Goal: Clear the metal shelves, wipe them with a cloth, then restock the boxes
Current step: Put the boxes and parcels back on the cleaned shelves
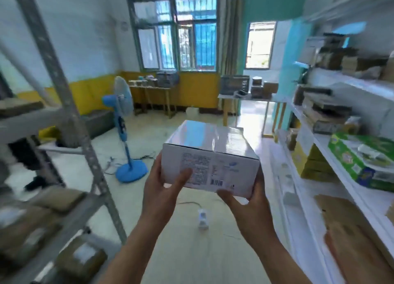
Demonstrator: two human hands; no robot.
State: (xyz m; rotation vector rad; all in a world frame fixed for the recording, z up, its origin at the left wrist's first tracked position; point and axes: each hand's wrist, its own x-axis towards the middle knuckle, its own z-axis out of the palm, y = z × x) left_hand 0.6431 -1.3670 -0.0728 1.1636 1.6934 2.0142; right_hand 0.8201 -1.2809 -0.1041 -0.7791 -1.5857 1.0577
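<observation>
A glossy white box point(210, 153) with a printed label and barcode on its near side is held in mid-air in the aisle between two shelving units. My left hand point(164, 190) grips its lower left corner, thumb across the near face. My right hand point(245, 207) grips its lower right corner from beneath. The grey metal shelf point(70, 104) stands at the left with brown parcels point(61, 198) on it. The white shelf point(332, 147) runs along the right, stacked with boxes.
A blue standing fan point(125, 134) stands on the floor ahead left, with its cable and a white power strip point(202, 217) lying in the aisle. A green printed box point(362, 158) and flat cardboard point(351, 226) sit on the right shelves. Tables with goods point(153, 85) line the far wall.
</observation>
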